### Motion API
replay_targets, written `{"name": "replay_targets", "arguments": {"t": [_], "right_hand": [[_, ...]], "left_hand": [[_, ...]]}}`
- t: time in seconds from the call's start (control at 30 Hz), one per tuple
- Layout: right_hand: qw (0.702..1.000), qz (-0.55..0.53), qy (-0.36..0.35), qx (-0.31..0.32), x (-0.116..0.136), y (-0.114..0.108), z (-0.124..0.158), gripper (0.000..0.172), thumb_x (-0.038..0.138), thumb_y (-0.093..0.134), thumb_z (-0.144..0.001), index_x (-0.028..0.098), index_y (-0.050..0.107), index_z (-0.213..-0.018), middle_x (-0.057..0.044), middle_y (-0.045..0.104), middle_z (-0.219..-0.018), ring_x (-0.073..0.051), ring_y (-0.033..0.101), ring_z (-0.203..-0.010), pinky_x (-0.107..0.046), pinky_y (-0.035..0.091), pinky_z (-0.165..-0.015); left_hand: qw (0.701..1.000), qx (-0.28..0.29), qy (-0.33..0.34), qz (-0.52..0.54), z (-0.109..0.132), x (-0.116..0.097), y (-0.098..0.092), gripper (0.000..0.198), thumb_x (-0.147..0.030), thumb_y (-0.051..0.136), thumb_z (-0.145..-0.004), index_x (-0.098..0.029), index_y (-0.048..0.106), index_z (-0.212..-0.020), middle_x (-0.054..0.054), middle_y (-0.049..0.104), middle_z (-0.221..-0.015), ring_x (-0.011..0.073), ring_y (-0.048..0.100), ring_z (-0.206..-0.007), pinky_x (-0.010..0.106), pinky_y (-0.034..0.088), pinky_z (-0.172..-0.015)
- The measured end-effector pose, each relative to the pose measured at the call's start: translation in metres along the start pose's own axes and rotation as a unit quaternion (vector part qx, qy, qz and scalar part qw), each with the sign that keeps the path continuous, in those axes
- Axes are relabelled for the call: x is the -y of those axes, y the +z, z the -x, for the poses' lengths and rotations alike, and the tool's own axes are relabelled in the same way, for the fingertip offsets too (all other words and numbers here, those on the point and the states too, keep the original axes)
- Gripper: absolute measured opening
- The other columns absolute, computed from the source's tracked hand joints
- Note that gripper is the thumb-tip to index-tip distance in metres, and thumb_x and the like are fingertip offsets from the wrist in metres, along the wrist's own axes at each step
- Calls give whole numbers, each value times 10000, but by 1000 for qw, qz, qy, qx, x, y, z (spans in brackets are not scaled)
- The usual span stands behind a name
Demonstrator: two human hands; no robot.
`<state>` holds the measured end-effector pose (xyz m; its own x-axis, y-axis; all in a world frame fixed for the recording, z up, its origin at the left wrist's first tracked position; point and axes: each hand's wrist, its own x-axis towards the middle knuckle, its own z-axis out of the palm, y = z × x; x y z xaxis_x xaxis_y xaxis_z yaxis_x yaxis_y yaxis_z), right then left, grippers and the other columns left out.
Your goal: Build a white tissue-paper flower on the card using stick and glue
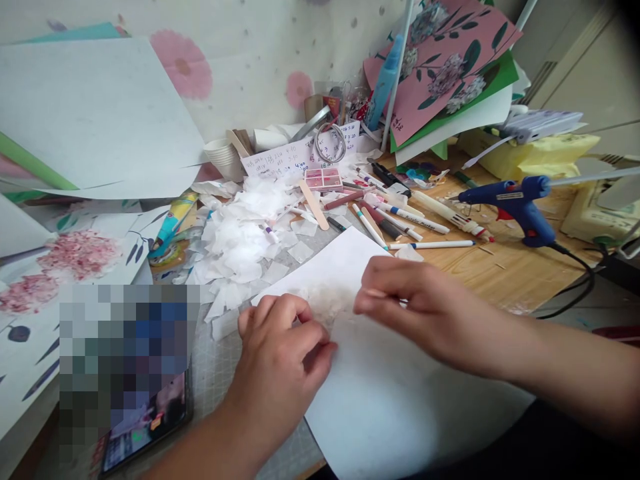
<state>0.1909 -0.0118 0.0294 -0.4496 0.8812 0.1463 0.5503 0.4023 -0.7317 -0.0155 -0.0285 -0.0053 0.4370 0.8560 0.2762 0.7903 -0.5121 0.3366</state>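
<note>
A white sheet of paper (380, 400) lies at an angle in front of me. On its upper part sits a patch of crumpled whitish bits (325, 301), between my two hands and partly hidden by them. My left hand (287, 353) rests at the sheet's left edge, its fingers curled in and the thumb close against the index finger. Raised just above the paper, my right hand (405, 297) is closed in a pinch. Whatever either hand holds is too small or too hidden to make out. Beyond the left hand, thin white paper pieces (240, 233) are heaped.
A phone (150, 420) stands at the left, partly blurred out. Markers (417, 217), a wooden stick (314, 205) and a pink-lidded palette (323, 179) lie behind the sheet. At the right is a blue glue gun (520, 200) with its cord. Flower pictures (450, 73) lean behind.
</note>
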Motion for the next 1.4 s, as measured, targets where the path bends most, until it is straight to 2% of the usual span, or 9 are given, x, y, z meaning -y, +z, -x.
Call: {"name": "replay_targets", "arguments": {"t": [0.17,0.3,0.4,0.73,0.83,0.97,1.2,1.27,1.4], "right_hand": [[994,-69,-32,-82,5,-25,15,292,296,435,-941,180,640,-768,-21,616,-714,-129,586,-644,-212,446,-553],[991,-8,-130,-16,6,-17,27,138,156,495,-888,153,631,-863,-48,634,-787,-133,597,-693,-208,459,-582],[980,51,-191,39,4,-8,31,172,113,464,-883,124,606,-980,-70,621,-800,-144,584,-702,-238,455,-606],[944,186,-256,89,-8,8,35,194,165,397,-927,128,569,-1009,-80,589,-843,-173,525,-730,-308,432,-648],[936,206,-268,94,-11,12,37,208,168,384,-934,121,565,-1026,-89,589,-857,-187,539,-781,-327,445,-695],[929,218,-281,104,-14,15,38,231,176,367,-942,114,564,-1044,-96,591,-871,-198,543,-810,-332,449,-700],[930,215,-272,118,-15,13,37,272,182,330,-951,111,582,-1026,-104,593,-862,-192,544,-779,-319,459,-656],[932,206,-278,106,-15,11,39,268,177,336,-947,113,577,-1045,-103,603,-856,-193,556,-783,-322,470,-665],[938,159,-307,10,-18,6,47,280,145,364,-909,129,525,-1138,-111,630,-865,-205,585,-826,-350,482,-722]], "left_hand": [[1000,5,-4,1,-1,0,0,98,-175,647,-713,-233,632,-634,7,533,-785,206,448,-796,384,272,-695],[1000,3,-2,-5,-2,-1,0,100,-182,643,-717,-227,623,-631,7,535,-785,205,447,-793,385,272,-693],[1000,5,0,-15,-2,-1,-1,119,-182,638,-722,-217,609,-612,8,537,-786,206,447,-794,388,273,-694],[1000,-3,0,-11,-1,-1,-2,93,-165,625,-712,-223,596,-645,8,526,-783,216,461,-795,400,287,-702],[1000,-21,-15,4,0,1,-3,67,-175,634,-694,-217,607,-738,18,530,-816,227,479,-831,413,315,-731],[999,-28,-10,15,0,2,-2,221,-174,629,-702,-249,634,-910,23,533,-869,231,487,-865,425,332,-764],[999,-6,18,35,-1,2,-6,154,-151,585,-743,-277,671,-762,13,524,-816,210,475,-820,409,318,-741],[999,3,23,30,-1,2,-8,174,-141,567,-751,-279,672,-726,12,521,-801,205,470,-807,403,313,-734],[999,11,29,26,0,1,-8,173,-142,561,-749,-272,664,-699,10,518,-793,201,463,-799,397,307,-727]]}}
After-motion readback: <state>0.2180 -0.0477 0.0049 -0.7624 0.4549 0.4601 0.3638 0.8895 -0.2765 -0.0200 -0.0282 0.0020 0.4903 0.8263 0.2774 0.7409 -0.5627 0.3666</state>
